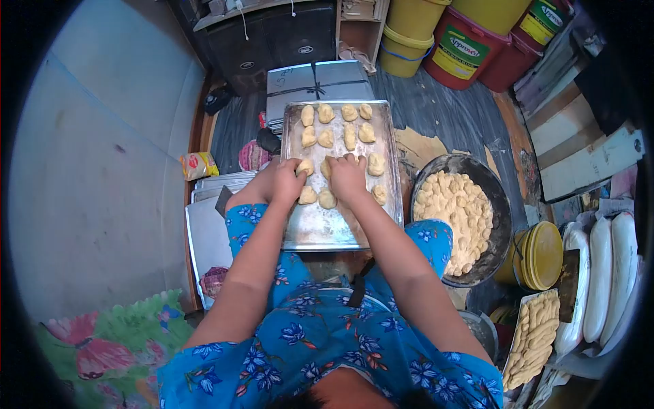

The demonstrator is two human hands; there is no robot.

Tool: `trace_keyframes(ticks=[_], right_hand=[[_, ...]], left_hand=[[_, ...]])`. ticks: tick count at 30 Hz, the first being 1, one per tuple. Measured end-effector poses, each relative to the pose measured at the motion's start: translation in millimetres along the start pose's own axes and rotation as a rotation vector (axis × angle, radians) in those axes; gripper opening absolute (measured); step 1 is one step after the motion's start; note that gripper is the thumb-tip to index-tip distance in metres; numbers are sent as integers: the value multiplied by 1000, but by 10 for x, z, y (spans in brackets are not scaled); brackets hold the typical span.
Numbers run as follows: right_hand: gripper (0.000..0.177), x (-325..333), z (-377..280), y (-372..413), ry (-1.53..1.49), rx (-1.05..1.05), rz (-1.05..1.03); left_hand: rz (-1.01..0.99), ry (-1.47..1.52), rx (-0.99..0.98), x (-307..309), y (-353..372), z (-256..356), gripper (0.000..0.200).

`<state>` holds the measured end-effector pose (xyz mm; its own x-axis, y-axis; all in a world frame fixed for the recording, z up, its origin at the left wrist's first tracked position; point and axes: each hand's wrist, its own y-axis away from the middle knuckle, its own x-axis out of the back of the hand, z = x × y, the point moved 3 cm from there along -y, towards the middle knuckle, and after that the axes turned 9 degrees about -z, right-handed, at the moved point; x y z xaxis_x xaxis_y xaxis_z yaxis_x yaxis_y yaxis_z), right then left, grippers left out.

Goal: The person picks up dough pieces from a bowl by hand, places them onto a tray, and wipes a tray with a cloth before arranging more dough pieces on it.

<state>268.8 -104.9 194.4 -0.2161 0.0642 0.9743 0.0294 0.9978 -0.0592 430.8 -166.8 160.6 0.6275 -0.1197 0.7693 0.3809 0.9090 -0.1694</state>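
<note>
A metal baking tray (293, 235) rests in front of my body, with rows of pale yellow dough pieces (326, 113) on it. My left hand (289, 180) reaches over the tray's left edge, its fingers curled against a dough piece (305, 167). Near the middle of the tray, my right hand (347, 177) bends its fingers over the same row, with another dough piece (325, 168) at its thumb side. That hand partly hides the dough under it. More dough pieces lie in the rows nearer to me and farther away.
At my right stands a large black basin (503, 235) heaped with dough pieces. Beyond the tray lies a tied stack of sheets (340, 73). Margarine buckets (463, 51) line the back; a yellow bucket (545, 255) and a dough-filled tray (531, 337) sit at right. A pale wall (116, 163) bounds the left.
</note>
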Motion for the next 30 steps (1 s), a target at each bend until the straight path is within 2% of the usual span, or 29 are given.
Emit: trace_keyframes(ticks=[7, 10, 13, 16, 19, 26, 29, 30], right_hand=[[39, -55, -29, -121, -69, -25, -72], [43, 100, -22, -48, -160, -60, -14], [50, 255, 81, 94, -242, -94, 74], [53, 290, 268, 291, -272, -136, 120], [54, 337, 413, 470, -288, -174, 143], [57, 357, 666, 779, -299, -211, 169], [58, 400, 752, 853, -322, -229, 232], [58, 400, 787, 884, -322, -241, 240]], left_hand=[[3, 146, 36, -31, -121, -62, 39], [48, 31, -21, -48, -347, -84, 41], [107, -47, -163, -101, -620, -28, 42], [-62, -192, -57, -106, -729, 83, 40], [-98, -105, -80, -178, -867, -63, 37], [-88, -55, -56, -118, -801, -14, 37], [-11, -103, -73, -200, -779, 19, 42], [-70, -193, -28, -99, -732, 208, 44]])
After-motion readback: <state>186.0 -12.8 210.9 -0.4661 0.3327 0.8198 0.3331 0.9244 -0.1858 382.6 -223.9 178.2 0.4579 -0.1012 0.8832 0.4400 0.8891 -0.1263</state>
